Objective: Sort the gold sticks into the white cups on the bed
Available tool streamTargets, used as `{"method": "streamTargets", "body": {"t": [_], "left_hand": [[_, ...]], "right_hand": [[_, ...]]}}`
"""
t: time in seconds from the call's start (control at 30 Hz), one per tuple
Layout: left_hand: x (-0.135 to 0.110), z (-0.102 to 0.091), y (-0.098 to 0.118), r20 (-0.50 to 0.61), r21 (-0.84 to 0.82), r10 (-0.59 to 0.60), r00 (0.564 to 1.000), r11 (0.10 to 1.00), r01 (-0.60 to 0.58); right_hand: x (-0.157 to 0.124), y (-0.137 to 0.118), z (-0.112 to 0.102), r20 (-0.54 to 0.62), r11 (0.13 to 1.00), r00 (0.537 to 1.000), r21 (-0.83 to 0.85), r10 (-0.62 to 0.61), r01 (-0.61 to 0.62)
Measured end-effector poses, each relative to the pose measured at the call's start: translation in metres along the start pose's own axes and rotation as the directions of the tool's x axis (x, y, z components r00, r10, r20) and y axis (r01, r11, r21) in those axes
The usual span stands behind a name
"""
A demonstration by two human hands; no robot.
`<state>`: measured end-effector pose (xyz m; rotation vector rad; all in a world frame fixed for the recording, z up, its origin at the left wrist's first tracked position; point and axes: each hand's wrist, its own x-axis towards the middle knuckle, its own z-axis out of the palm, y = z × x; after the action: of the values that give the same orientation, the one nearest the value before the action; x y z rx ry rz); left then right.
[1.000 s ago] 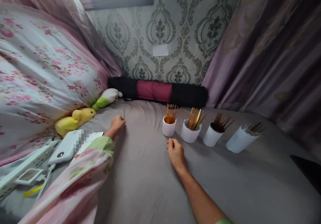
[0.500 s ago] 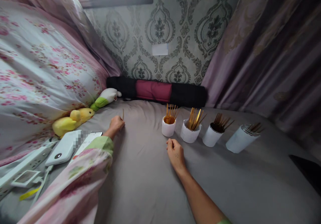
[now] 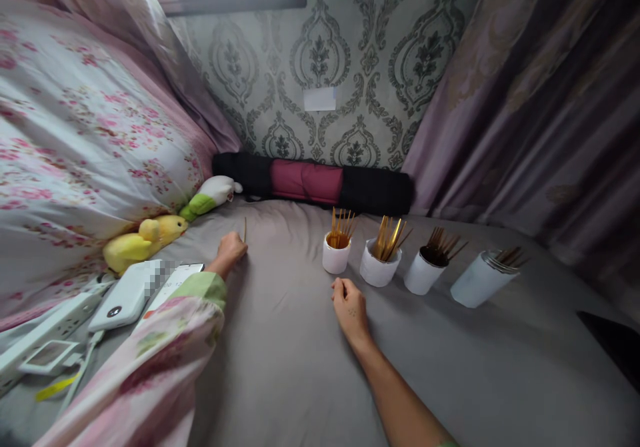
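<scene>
A person's left hand (image 3: 231, 250) holds one thin stick (image 3: 245, 228) near upright over a gray sheet (image 3: 290, 327), its fingers pinching the lower end; the right hand (image 3: 349, 303) rests well apart to the right, fingers curled together with no object visible, though the inside of the palm is hidden. Four white cups stand in a row at right: the first cup (image 3: 337, 258), the second cup (image 3: 380, 270), the third cup (image 3: 423, 277) and the fourth cup (image 3: 476, 283), which appears to lean rightward; each already bears several sticks, too bunched to count, while the one in the left hand stands outside them all, so the work looks well along but unfinished.

At left lie a yellow plush (image 3: 127, 252), a white-and-green plush (image 3: 215, 193), a phone (image 3: 183, 273), a white device (image 3: 125, 298) and a power strip (image 3: 55, 320), crowding the left sleeve (image 3: 150, 353); a black-and-maroon roll (image 3: 307, 180) closes off the far side; the right hand sits just near of the first cup without covering its mouth; the creased sheet seems soft footing for the cups.
</scene>
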<state>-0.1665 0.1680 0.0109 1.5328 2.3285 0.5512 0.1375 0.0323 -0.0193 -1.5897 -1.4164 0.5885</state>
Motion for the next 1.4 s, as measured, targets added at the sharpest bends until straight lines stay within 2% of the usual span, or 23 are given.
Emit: {"method": "streamTargets", "body": {"t": [0.13, 0.33, 1.4], "left_hand": [[-0.0008, -0.0003, 0.0024, 0.002, 0.130, -0.039, 0.999, 0.991, 0.038], [-0.0011, -0.0015, 0.0040, 0.008, 0.204, -0.047, 0.999, 0.978, 0.044], [-0.0078, -0.0049, 0.0073, -0.008, 0.211, -0.032, 0.999, 0.977, 0.034]], "right_hand": [[-0.0003, -0.0014, -0.0007, 0.008, 1.000, 1.000, -0.005, 0.008, -0.008], [-0.0011, -0.0032, -0.0013, 0.004, 1.000, 1.000, -0.008, 0.017, -0.017], [-0.0002, -0.0003, 0.0002, 0.010, 1.000, 1.000, -0.003, 0.010, -0.010]]}}
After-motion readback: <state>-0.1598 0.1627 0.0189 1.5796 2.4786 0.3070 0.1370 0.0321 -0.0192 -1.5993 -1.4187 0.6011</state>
